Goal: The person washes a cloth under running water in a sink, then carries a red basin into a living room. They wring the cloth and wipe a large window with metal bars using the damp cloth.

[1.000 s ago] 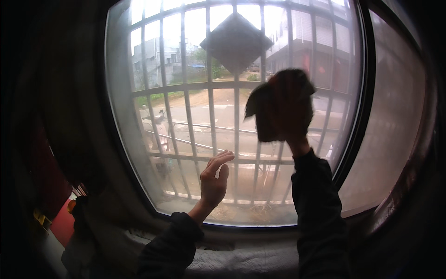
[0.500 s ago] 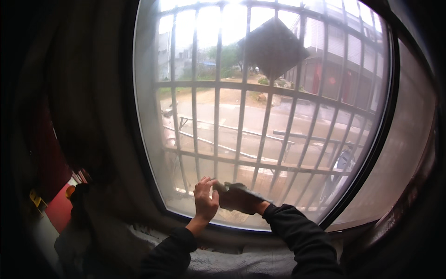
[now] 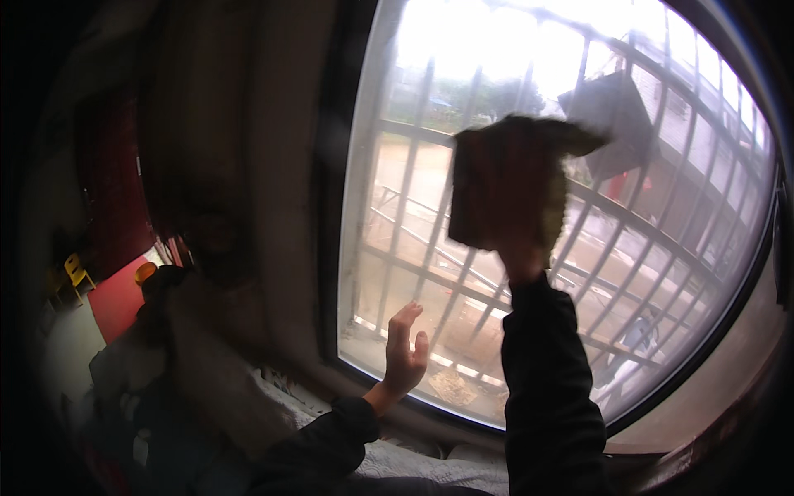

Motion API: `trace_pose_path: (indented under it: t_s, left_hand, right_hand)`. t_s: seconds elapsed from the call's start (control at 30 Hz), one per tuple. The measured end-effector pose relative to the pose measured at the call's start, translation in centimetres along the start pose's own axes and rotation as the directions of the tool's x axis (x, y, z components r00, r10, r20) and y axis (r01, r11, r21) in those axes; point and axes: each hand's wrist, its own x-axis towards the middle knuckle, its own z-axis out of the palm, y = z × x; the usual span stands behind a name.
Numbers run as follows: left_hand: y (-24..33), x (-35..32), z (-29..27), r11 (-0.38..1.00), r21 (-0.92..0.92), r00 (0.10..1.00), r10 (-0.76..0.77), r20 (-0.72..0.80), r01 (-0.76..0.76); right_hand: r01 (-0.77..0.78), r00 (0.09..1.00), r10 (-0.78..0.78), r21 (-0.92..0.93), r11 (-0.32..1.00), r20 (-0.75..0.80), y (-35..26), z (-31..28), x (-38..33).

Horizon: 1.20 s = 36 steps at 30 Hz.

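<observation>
My right arm is raised, and my right hand (image 3: pixel 518 207) holds a dark cloth (image 3: pixel 473 194) up in front of the window pane (image 3: pixel 405 289). Against the bright light the hand and cloth are nearly black, so the fingers are hard to separate. One corner of the cloth sticks out to the right. Lower and to the left, my left hand (image 3: pixel 404 354) is empty, with its fingers loosely bent and the thumb apart. It is near the pane's lower left part; whether it touches the glass I cannot tell.
Metal bars (image 3: pixel 616 215) stand behind the glass, with a dark diamond-shaped panel (image 3: pixel 616 124) beyond my cloth. A black frame (image 3: pixel 331 248) borders the window. Pale quilted fabric (image 3: pixel 405 469) lies below. At the left are a yellow chair (image 3: pixel 77 269) and a red surface (image 3: pixel 122 298).
My right hand has carried the cloth up and to the right, away from my left hand. The left hand has let go of the cloth. The view has turned left.
</observation>
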Motion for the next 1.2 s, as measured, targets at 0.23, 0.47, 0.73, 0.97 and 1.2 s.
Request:
trace_pose_path:
  t_s: [0.23, 0.47, 0.73, 0.97, 1.2]
  left_hand:
    - [-6.4, -0.9, -4.7, 0.942, 0.163, 0.955, -0.297, 0.003, 0.293]
    - [-11.8, -6.6, -12.6, 0.899, 0.16, 0.911, -0.389, -0.139, 0.408]
    - [-11.2, -4.0, -13.0, 0.869, 0.03, 0.86, -0.483, -0.163, 0.493]
    - [-9.8, -3.0, -9.6, 0.911, -0.052, 0.908, -0.412, -0.073, 0.409]
    - [-9.3, -6.7, -8.1, 0.889, 0.046, 0.884, -0.458, 0.09, 0.456]
  right_hand:
    - [-0.334, 0.902, -0.425, 0.746, -0.576, 0.076, -21.4, -12.0, -7.4]
    - [0.048, 0.893, -0.383, 0.894, -0.445, -0.238, -20.1, -11.1, -3.2]
    - [-0.005, 0.988, 0.144, 0.936, 0.352, -0.049, -14.0, -6.5, 6.4]
    - [0.006, 0.86, -0.502, 0.986, -0.167, -0.091, -27.5, -15.6, -8.4]
    - [-0.379, 0.904, -0.314, 0.886, -0.268, 0.291, -17.7, -9.4, -15.2]
